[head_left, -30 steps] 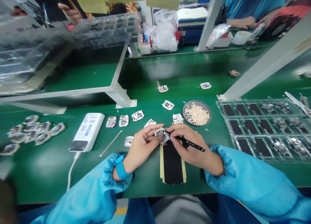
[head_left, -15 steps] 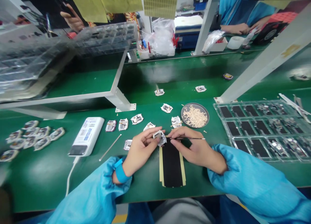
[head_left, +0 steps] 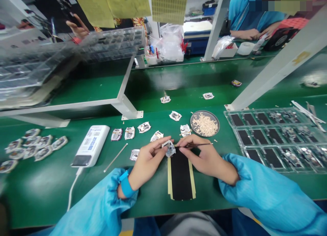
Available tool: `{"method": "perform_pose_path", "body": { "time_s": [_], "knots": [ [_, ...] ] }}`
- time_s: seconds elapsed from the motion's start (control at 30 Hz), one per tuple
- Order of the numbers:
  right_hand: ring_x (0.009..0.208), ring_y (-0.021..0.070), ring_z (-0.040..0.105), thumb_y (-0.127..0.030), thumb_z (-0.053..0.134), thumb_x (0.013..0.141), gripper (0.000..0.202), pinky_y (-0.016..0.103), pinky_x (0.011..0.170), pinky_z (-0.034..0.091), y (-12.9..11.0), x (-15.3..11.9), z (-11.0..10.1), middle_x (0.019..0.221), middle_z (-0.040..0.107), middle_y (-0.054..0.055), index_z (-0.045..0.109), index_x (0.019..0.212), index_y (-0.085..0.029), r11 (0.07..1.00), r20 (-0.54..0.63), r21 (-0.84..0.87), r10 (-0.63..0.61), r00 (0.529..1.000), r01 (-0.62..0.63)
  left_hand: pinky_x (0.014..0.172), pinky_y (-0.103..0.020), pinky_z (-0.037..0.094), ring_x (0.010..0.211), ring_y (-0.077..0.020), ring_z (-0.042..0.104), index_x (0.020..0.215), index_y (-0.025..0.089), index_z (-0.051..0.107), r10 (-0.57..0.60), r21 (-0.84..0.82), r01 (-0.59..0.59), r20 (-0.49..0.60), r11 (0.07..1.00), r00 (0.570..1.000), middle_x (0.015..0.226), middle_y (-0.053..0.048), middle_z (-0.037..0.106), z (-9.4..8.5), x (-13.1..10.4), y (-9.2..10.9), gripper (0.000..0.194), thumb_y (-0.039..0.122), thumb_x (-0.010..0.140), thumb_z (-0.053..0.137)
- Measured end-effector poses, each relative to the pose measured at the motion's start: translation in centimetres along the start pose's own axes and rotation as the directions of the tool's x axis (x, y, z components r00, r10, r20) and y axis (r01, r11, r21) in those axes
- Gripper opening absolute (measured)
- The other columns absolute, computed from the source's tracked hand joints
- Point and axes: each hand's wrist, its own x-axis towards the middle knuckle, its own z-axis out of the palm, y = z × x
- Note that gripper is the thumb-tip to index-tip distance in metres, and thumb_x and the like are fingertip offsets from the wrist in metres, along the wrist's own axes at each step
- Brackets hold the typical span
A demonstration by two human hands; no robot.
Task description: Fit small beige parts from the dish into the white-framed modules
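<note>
My left hand [head_left: 150,158] is closed on a small white watch housing [head_left: 169,148] with grey inner parts, tilted toward me. From the right, my right hand [head_left: 201,153] pinches slim dark tweezers [head_left: 196,145]; their tip points at the housing's right side, though contact is too small to make out. Both hands are above the upper end of a black mat [head_left: 181,178] with pale yellow edges. Close by lie similar white housings, one [head_left: 156,136] just behind my left fingers and another [head_left: 185,130] behind my right hand.
A round dish [head_left: 204,122] of small beige pieces stands behind my right hand. On the right lies a clear compartment tray [head_left: 276,138] with black pads and parts. A white power bank [head_left: 91,145] with a cable, a thin strip [head_left: 115,157] and several piled housings [head_left: 33,144] occupy the left.
The housing has turned slightly in my left fingers, and the tweezers have shifted a little in my right hand. The whole view has tipped slightly.
</note>
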Motion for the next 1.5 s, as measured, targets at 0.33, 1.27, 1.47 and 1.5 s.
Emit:
{"method": "perform_pose_path", "body": {
  "time_s": [0.33, 1.27, 1.47, 1.5],
  "knots": [
    [0.082, 0.0163, 0.072, -0.031, 0.071, 0.09, 0.017, 0.028, 0.062, 0.06, 0.8, 0.5, -1.0, 0.098, 0.073, 0.008, 0.061, 0.093, -0.017, 0.918, 0.056, 0.334, 0.207, 0.977, -0.214, 0.056, -0.028, 0.056, 0.073, -0.0195, 0.07, 0.127, 0.019, 0.07, -0.003, -0.013, 0.002, -0.04, 1.0, 0.999, 0.121, -0.013, 0.074, -0.4, -0.1, 0.9, 0.047, 0.045, 0.088, 0.072],
    [0.047, 0.0104, 0.054, -0.063, 0.054, 0.093, 0.05, 0.023, 0.046, 0.047, -0.6, 2.6, -4.6, 0.061, 0.058, -0.002, 0.055, 0.072, -0.018, 0.839, -0.204, 0.525, 0.288, 0.936, -0.144, 0.058, -0.029, 0.059, 0.062, -0.0172, 0.064, 0.112, 0.022, 0.07, -0.072, 0.253, 0.12, -0.19, 0.96, 0.979, 0.109, -0.008, 0.073, -1.5, 1.5, 0.5, 0.068, 0.065, 0.06, 0.082],
    [0.058, 0.0127, 0.05, -0.047, 0.064, 0.092, 0.028, 0.026, 0.058, 0.039, -3.3, -2.6, -12.3, 0.064, 0.056, -0.002, 0.07, 0.091, -0.02, 0.891, -0.592, -0.342, 0.042, 0.805, -0.298, 0.058, -0.03, 0.055, 0.058, -0.018, 0.063, 0.102, 0.018, 0.075, -0.083, 0.253, 0.118, -0.142, 0.96, 0.986, 0.094, -0.009, 0.075, -1.7, 1.5, 0.8, 0.067, 0.068, 0.058, 0.081],
    [0.057, 0.0134, 0.05, -0.044, 0.065, 0.091, 0.026, 0.027, 0.058, 0.038, -3.3, -4.2, -14.0, 0.063, 0.057, -0.002, 0.071, 0.098, -0.02, 0.782, -0.639, -0.474, 0.011, 0.769, -0.405, 0.058, -0.03, 0.055, 0.057, -0.0178, 0.062, 0.101, 0.018, 0.074, -0.078, 0.22, 0.105, -0.128, 0.97, 0.989, 0.092, -0.008, 0.075, -1.7, 1.4, 0.7, 0.065, 0.067, 0.058, 0.082]
  ]
}}
